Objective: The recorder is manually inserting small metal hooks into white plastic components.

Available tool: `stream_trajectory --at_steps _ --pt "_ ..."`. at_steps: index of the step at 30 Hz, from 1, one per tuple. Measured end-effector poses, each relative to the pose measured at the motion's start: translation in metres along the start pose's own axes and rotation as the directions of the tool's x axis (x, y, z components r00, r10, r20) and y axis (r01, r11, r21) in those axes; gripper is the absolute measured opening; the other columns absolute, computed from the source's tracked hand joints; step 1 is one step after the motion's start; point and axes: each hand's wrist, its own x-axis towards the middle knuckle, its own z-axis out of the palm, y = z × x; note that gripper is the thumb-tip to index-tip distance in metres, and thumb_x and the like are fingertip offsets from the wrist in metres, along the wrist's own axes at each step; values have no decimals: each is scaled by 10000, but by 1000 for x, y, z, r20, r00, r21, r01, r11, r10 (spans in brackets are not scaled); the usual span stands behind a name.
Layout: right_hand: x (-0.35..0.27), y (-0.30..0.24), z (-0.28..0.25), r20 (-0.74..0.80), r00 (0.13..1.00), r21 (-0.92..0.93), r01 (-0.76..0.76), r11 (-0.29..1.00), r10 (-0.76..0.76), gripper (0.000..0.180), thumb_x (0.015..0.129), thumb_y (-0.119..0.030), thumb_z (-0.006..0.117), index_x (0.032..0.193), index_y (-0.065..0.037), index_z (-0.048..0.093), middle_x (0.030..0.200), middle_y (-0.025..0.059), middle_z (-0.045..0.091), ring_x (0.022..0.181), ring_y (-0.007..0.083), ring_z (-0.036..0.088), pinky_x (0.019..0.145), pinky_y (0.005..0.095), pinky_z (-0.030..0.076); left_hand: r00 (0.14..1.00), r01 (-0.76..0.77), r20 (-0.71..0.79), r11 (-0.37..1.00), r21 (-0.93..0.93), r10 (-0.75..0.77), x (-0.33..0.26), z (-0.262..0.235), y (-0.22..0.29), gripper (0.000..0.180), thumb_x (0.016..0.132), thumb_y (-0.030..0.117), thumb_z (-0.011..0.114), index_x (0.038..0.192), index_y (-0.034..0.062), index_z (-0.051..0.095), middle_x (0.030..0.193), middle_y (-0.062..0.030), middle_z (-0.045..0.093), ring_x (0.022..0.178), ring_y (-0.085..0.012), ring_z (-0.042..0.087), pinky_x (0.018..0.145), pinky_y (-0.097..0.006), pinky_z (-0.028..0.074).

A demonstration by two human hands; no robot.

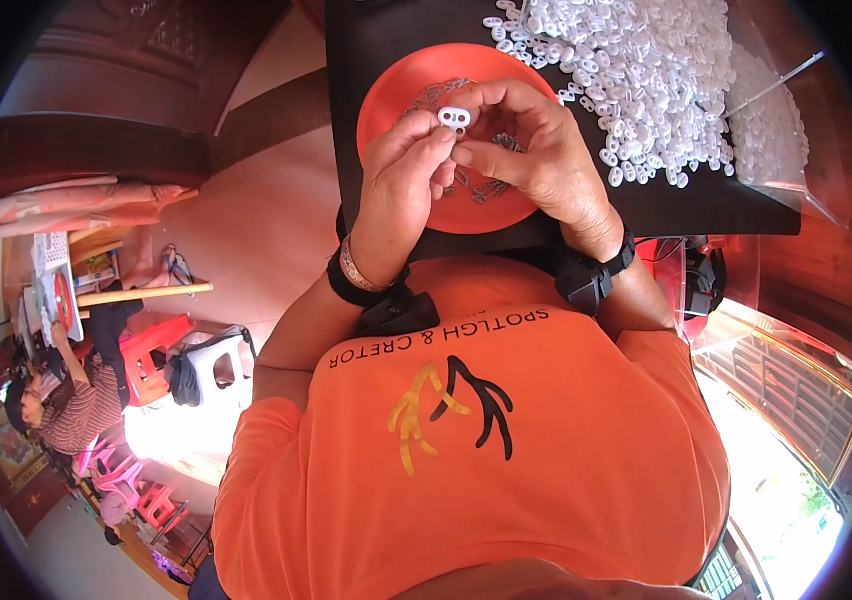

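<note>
Pinching a white two-holed piece (454,118) by its edge, the left hand (401,175) was nearly closed. The right hand (536,150) curled half open beside it; I couldn't tell if it held anything. The piece's long way ran left to right, holes facing up, maybe for easy seeing. Below, a red plate (384,100) could catch drops. Farther right, white pieces (646,80) sat heaped on the black table (716,208).

Black wrist straps (618,260) accompany a printed orange T-shirt (576,430).
</note>
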Motion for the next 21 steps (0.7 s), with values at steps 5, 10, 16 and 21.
stream_trajectory --at_steps 5,10,16,21 --pt "0 -4 1 18 1000 -14 -5 1000 5 251 801 -37 692 1031 -20 594 828 17 635 697 71 596 556 192 469 999 -15 32 1000 24 14 -1 -3 -2 260 902 231 467 938 8 594 656 5 534 544 -43 439 490 -184 300" --pt "-1 -8 0 56 998 6 -17 1000 17 239 800 2 676 1028 -14 606 833 20 621 709 75 587 571 203 483 1000 -4 7 999 -46 5 -1 -4 -4 332 892 288 462 938 -14 592 679 -12 551 564 -61 489 501 -186 344" --pt "-1 -12 -1 79 996 33 -50 998 47 268 810 40 646 1072 -5 612 840 16 606 703 79 584 585 207 496 999 -1 47 1000 -8 1 0 -6 -4 343 887 292 467 955 -17 599 679 -16 554 566 -63 485 504 -190 347" --pt "-2 -13 0 96 993 29 -72 997 69 284 833 28 624 1114 -14 616 817 8 606 666 68 582 569 197 489 1000 -17 9 1000 -17 18 -2 0 1 340 883 296 473 948 -14 599 662 -9 543 554 -60 467 502 -188 337"
